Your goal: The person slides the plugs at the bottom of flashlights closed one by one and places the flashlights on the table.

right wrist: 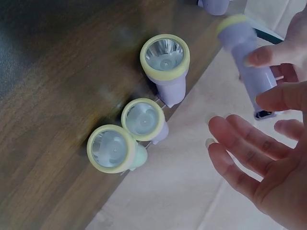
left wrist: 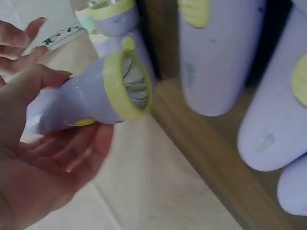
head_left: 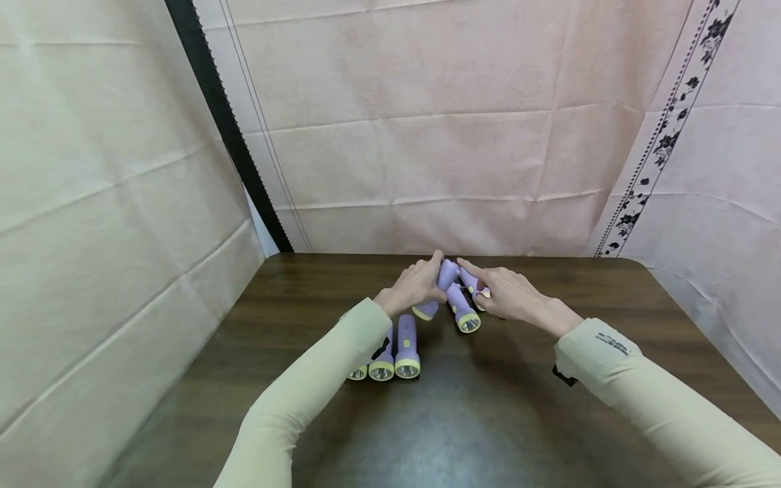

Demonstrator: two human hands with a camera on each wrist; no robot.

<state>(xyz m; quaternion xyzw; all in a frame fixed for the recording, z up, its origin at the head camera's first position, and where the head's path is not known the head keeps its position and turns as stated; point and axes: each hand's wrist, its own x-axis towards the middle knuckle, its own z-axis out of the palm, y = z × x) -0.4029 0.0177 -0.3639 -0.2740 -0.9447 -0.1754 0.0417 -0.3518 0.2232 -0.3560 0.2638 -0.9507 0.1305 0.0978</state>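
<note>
My left hand grips a purple flashlight with a yellow rim, thumb on one side and fingers round the other. A small dark opening shows at its tail end in the right wrist view. Beside that tail is my right hand, fingers spread, with one fingertip overlapping the tail end. Between the hands a second purple flashlight lies on the table, lens toward me. Behind it is another purple flashlight, with a mint-green one alongside.
Three purple flashlights lie side by side left of centre, the nearest-right flashlight in full view and the others partly behind the left sleeve. The dark wooden table ends at a pale cloth backdrop.
</note>
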